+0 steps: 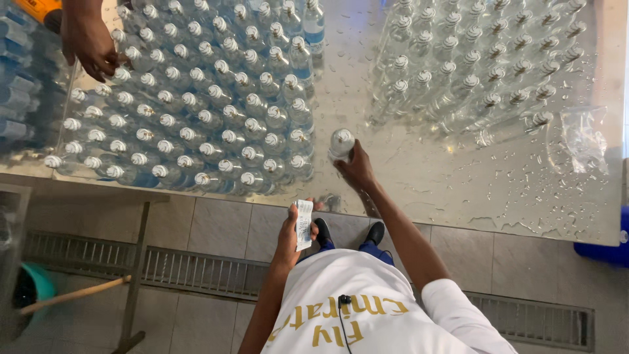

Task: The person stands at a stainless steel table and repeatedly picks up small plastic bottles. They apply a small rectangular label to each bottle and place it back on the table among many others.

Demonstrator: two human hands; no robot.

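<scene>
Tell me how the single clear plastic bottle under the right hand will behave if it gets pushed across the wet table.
The clear white-capped plastic bottle would probably slide easily, since water droplets cover the shiny metal table. Tall and narrow, it may tip. The right hand grips its side.

Bare strip [367, 78] between bottle blocks [196, 105].

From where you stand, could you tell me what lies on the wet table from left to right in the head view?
Another person's hand at the far left corner → big block of capped bottles → single bottle under the right hand → second block of bottles → crumpled clear plastic bag. The left hand holds a strip of labels below the table's edge.
</scene>
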